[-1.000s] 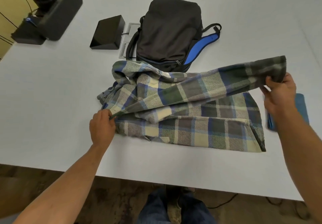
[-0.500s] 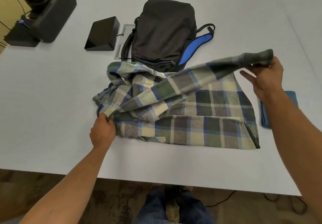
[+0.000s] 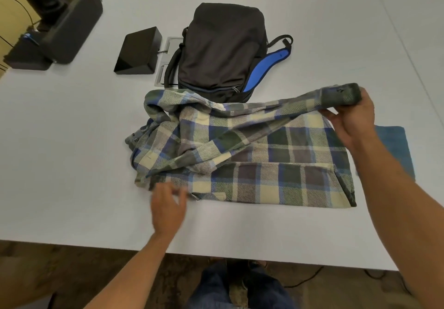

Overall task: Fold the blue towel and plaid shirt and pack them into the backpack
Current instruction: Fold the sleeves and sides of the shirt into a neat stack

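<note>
Step in hand: we are midway through folding the plaid shirt (image 3: 252, 155), which lies across the near middle of the white table (image 3: 72, 164); one side looks already turned in along the near edge, and we judge the sleeve is being brought across the body.
Right hand: our right hand (image 3: 350, 119) holds the dark sleeve cuff (image 3: 341, 97) at the far right corner of the shirt, fingers curled round it, the sleeve drawn out in a raised line above the shirt body.
Left hand: our left hand (image 3: 168, 203) sits at the near left edge of the shirt, fingers loosely spread and blurred; it appears to hold nothing, though whether the fingertips touch the cloth we cannot tell.
Blue towel: the blue towel (image 3: 396, 147) lies flat to the right of the shirt, partly hidden behind our right forearm.
Backpack: the backpack (image 3: 221, 49) lies just beyond the shirt, whose collar end touches or overlaps its near end; the zip we can see looks closed.
Next move: we judge the sleeve must be laid flat over the body, then the shirt folded smaller; the backpack needs opening before packing.
</note>
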{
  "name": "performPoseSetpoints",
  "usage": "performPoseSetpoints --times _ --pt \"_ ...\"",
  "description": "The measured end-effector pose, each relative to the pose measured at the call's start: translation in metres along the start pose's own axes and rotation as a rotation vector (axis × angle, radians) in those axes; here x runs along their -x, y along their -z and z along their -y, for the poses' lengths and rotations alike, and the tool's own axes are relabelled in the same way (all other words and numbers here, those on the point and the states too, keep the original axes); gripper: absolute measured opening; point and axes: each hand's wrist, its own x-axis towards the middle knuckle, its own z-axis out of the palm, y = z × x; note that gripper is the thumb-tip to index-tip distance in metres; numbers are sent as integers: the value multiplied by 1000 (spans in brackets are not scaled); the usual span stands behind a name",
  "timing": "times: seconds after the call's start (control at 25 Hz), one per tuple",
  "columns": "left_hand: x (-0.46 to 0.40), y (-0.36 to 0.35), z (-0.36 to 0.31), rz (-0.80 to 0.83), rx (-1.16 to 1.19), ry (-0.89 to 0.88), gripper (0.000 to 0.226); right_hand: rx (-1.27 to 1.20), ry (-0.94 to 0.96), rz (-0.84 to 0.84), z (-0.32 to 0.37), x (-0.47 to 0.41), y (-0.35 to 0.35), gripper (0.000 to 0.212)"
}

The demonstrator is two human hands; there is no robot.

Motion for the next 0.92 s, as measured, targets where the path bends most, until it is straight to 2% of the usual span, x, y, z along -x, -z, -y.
performPoseSetpoints --times 0.08,0.16,0.32,0.44,0.52,0.6,0.64,0.72,0.8,0.88,0.92 --pt "19 -25 -15 234 -51 -320 25 -24 -2 24 4 1 -5 13" --pt "10 -44 -26 382 -92 -411 35 -50 -7 52 11 0 -12 16" --pt "-29 -54 -28 529 -187 -324 42 -115 -17 127 22 -8 -15 21" --pt "-49 -48 -21 637 -291 -326 60 -175 -64 159 25 -11 -3 21" --pt "-55 -47 -25 684 -355 -272 67 -172 -77 156 25 -10 13 37" --pt "-59 -52 -31 778 -401 -62 65 -175 -123 139 22 -3 32 54" --pt "-59 -55 -34 821 -427 25 61 -178 -148 132 21 2 38 54" --pt "-59 -62 -29 908 -478 106 58 -126 -163 95 13 11 61 23" --pt "-59 -68 -17 974 -310 205 67 -74 -170 80 0 20 87 38" --pt "-56 -75 -2 987 -272 252 64 -46 -235 73 -14 22 115 22" --pt "-55 -76 4 1028 -312 250 56 -27 -252 70 -21 24 127 25"
